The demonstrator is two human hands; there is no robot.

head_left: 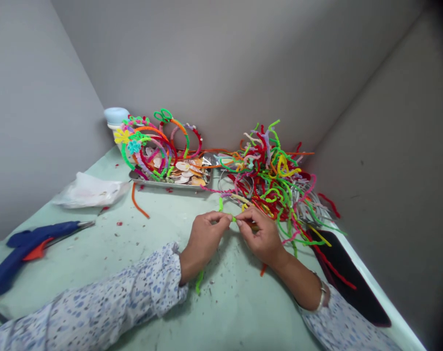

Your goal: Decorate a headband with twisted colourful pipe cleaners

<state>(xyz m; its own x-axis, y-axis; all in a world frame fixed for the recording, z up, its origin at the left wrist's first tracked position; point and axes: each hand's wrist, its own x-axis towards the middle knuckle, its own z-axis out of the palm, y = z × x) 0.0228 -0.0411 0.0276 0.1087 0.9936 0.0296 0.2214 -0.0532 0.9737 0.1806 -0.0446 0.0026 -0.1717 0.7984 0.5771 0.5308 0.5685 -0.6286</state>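
Both hands meet above the middle of the table, fingertips nearly touching. My left hand (pixel 206 240) pinches a short bit of bright green pipe cleaner (pixel 233 219) between thumb and forefinger. From the other side, my right hand (pixel 261 235) grips the same green piece with its thumb and forefinger. Most of this piece is hidden by the fingers. Another green end (pixel 220 204) shows just behind my left hand, and a green strand (pixel 199 282) lies beside the left wrist; whether they join the held piece I cannot tell.
A tangled heap of coloured pipe cleaners (pixel 276 180) lies behind my right hand. Decorated hoops stand in a metal tray (pixel 170 185) at the back. A blue glue gun (pixel 34 239), plastic bag (pixel 91 191), white bottle (pixel 116 117) and dark flat object (pixel 356 278) surround the work area.
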